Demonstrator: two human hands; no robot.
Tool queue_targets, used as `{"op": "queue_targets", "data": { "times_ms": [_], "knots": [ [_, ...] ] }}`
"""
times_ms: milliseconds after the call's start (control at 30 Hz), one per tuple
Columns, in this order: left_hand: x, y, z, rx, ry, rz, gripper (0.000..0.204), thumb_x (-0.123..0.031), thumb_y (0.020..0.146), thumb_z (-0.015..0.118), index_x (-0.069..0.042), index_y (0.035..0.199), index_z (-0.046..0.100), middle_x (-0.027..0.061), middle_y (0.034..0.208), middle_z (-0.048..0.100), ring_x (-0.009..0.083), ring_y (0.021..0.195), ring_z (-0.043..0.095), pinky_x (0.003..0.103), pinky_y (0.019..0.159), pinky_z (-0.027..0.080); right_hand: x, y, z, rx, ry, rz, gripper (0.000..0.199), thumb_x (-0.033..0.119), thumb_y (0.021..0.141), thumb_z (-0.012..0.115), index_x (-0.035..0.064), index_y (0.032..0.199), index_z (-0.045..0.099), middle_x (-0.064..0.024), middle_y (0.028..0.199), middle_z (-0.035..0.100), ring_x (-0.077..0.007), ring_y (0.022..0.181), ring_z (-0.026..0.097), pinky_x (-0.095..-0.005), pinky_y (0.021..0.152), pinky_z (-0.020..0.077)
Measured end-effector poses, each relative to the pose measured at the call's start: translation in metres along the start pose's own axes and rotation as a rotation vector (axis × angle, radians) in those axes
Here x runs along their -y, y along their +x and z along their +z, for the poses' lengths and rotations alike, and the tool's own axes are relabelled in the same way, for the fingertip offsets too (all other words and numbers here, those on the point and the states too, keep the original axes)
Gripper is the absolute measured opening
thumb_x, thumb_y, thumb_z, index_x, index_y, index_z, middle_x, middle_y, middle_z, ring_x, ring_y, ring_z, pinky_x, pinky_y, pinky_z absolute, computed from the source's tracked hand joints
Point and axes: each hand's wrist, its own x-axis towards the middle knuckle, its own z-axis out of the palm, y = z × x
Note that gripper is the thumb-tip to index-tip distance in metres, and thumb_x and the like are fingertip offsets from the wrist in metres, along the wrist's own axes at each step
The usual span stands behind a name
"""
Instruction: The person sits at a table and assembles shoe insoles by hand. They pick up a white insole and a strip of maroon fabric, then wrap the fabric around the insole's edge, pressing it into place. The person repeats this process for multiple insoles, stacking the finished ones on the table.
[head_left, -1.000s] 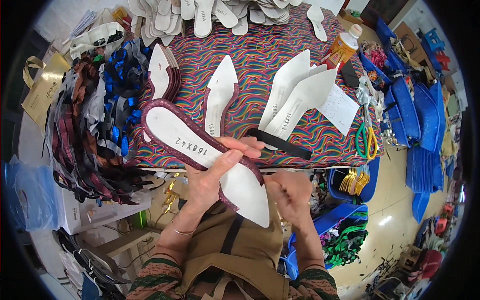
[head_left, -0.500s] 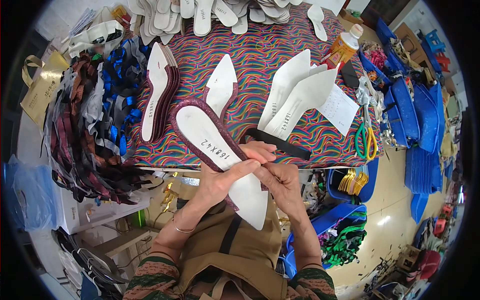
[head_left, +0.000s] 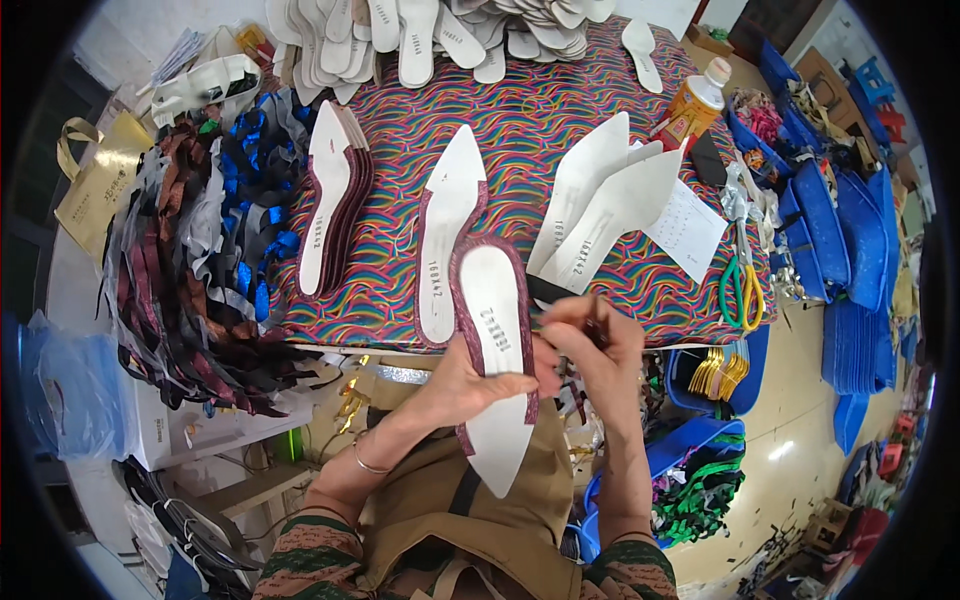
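Head view: the left hand (head_left: 470, 375) grips a pointed white insole (head_left: 495, 365) with maroon edging, held point-down over the lap at the near edge of the worktop (head_left: 560, 120). The right hand (head_left: 595, 345) is pinched narrow on a thin dark tool (head_left: 592, 318) beside the insole's edge. Another insole (head_left: 447, 225) lies on the worktop just behind.

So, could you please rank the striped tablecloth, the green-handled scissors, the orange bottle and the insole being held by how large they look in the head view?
1. Striped tablecloth
2. Held insole, though it lies nearest the camera, which flatters it
3. Green-handled scissors and orange bottle: they look alike, so unranked.
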Motion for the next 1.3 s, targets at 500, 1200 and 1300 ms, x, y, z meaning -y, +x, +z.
{"op": "queue_targets", "data": {
  "times_ms": [500, 1200, 1300],
  "knots": [
    [0.009, -0.010, 0.006, 0.040, -0.075, -0.225, 0.024, 0.001, 0.085, 0.068, 0.003, 0.109, 0.063, 0.0094, 0.091, 0.071, 0.0164, 0.087, 0.069, 0.030, 0.078, 0.056, -0.032, 0.002, 0.007, -0.003, 0.218, 0.052, 0.013, 0.009, 0.094, 0.063, -0.0031, 0.089, 0.065, 0.0029, 0.073, 0.057, -0.0003, 0.058, 0.043, -0.0194, 0.048, 0.0334],
    [0.023, -0.003, 0.004, 0.219, -0.651, -0.234, 0.093, -0.074, 0.087, 0.038, 0.007, 0.133, 0.043, 0.0180, 0.083, 0.063, 0.0276, 0.068, 0.066, 0.036, 0.061, 0.055, -0.055, 0.035, -0.002, 0.009, 0.621, -0.018, 0.015, 0.018, 0.091, 0.067, 0.0074, 0.082, 0.062, 0.0039, 0.075, 0.057, -0.0033, 0.063, 0.047, -0.0220, 0.057, 0.0382],
    [0.014, 0.005, -0.006, 0.224, -0.546, -0.316, 0.091, -0.071, 0.093, 0.024, 0.006, 0.140, 0.035, 0.0169, 0.091, 0.062, 0.0249, 0.070, 0.064, 0.036, 0.063, 0.054, -0.057, 0.036, -0.009, 0.023, 0.468, -0.082, 0.014, 0.012, 0.087, 0.070, 0.0061, 0.076, 0.065, 0.0050, 0.071, 0.058, -0.0022, 0.063, 0.050, -0.0221, 0.057, 0.0398]
  ]
}}
